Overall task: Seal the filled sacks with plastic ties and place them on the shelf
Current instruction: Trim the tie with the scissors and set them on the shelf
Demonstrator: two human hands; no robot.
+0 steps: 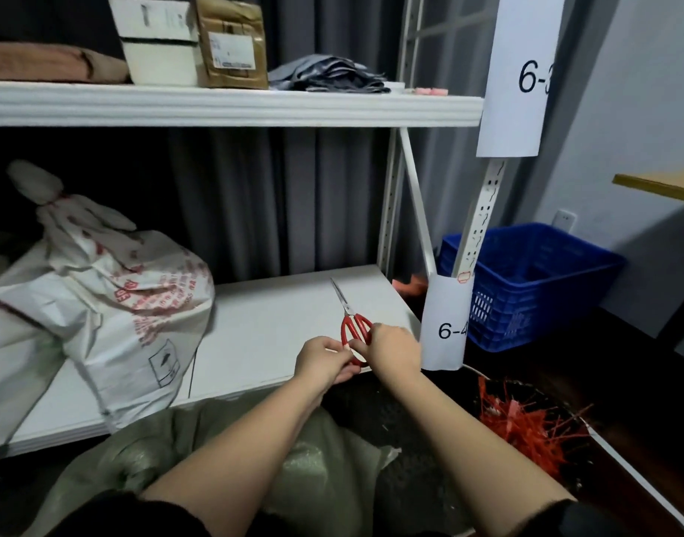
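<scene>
Left hand [325, 360] and right hand [391, 348] meet at shelf [286, 335] edge, fingers curled round red scissors [354, 323], we judge. White sack [112, 304] already tied, shelved. Green sack [224, 451] below us unsealed; red plastic ties [526, 424] wait at right.

Both bare forearms reach forward and converge. The left hand [322, 360] has its fingers curled inward, fingertips meeting the right hand [394, 348]. The right hand is knuckles-up, fingers bent and pinching; what either holds is too small to tell.
</scene>
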